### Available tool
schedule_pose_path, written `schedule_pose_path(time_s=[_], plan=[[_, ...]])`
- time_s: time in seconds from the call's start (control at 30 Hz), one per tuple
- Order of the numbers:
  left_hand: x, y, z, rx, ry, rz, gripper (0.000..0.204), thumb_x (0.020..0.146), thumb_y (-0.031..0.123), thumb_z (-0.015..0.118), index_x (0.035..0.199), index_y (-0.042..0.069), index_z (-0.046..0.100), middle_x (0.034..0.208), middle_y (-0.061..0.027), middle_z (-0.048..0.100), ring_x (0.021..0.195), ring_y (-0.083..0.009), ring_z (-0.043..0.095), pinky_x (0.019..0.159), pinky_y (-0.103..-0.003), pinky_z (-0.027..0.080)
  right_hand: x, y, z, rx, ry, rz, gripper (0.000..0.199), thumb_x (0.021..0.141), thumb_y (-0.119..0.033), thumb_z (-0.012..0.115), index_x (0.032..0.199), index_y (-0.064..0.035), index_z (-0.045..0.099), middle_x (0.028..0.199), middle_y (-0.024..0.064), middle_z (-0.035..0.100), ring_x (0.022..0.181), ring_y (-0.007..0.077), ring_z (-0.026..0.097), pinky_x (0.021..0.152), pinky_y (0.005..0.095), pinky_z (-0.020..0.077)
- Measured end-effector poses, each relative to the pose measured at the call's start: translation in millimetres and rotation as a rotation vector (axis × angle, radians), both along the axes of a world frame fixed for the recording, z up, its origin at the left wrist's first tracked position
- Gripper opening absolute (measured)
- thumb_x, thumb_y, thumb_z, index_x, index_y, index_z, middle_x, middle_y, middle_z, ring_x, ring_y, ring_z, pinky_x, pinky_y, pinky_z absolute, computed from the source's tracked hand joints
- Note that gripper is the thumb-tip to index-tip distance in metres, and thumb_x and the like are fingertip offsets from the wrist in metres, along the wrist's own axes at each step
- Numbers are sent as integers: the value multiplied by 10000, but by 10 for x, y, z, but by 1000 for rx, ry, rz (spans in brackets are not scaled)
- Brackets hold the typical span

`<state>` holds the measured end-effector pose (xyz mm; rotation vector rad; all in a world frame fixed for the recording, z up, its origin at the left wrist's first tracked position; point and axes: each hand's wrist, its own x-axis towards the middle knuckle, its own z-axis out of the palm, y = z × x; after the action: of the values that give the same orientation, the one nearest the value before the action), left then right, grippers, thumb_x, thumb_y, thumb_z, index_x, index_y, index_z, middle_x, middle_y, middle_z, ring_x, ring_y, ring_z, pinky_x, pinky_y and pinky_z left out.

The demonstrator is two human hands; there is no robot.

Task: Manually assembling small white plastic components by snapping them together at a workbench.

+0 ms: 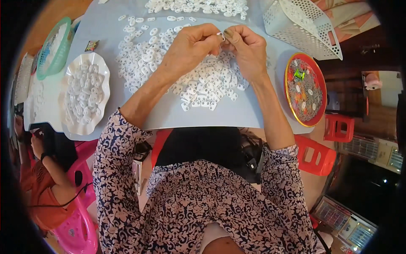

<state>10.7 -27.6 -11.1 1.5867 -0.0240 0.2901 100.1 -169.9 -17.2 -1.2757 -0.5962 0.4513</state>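
Observation:
Over the far part of the pile, my left hand and my right hand meet fingertip to fingertip. Between them both pinch a small white plastic piece, mostly covered by the fingers. Beneath and around my hands spreads a loose pile of small white plastic pieces with holes. To the right, a red round plate with a gold rim holds many thin grey metal bits, a few white pieces and a green wrapper. A white wavy-edged dish on the left holds more rounded white pieces.
A white perforated basket stands at the far right of the pale table. More white pieces lie at the far edge. Left are a green basket, a small wrapped sweet and a co-worker's arm. Red stools stand at right.

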Motion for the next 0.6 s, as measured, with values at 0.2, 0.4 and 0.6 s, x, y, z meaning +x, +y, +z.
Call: schedule_pose_path(time_s=[0.2, 0.4, 0.6], plan=[[15, -16, -48, 122, -43, 61, 180, 877, 137, 520, 767, 24, 609, 636, 7, 576, 588, -44, 470, 534, -214, 368, -14, 11, -56, 2, -28, -12, 178, 889, -153, 637, 842, 18, 650, 726, 9, 616, 614, 65, 496, 587, 211, 435], [14, 42, -15, 2, 5, 14, 197, 887, 150, 523, 770, 24, 618, 646, 3, 587, 601, -53, 484, 550, -214, 391, -29, -8, 37, -11, 29, 32, 173, 906, -147, 607, 883, 22, 643, 745, 22, 625, 629, 68, 504, 604, 207, 435], [-16, 43, 52, -49, 91, -8, 186, 896, 145, 526, 799, 17, 621, 685, -4, 593, 659, -63, 520, 634, -217, 427, -22, -25, 28, -34, -20, 55, 147, 913, -116, 585, 914, 21, 636, 755, 30, 626, 649, 65, 511, 609, 199, 429]])
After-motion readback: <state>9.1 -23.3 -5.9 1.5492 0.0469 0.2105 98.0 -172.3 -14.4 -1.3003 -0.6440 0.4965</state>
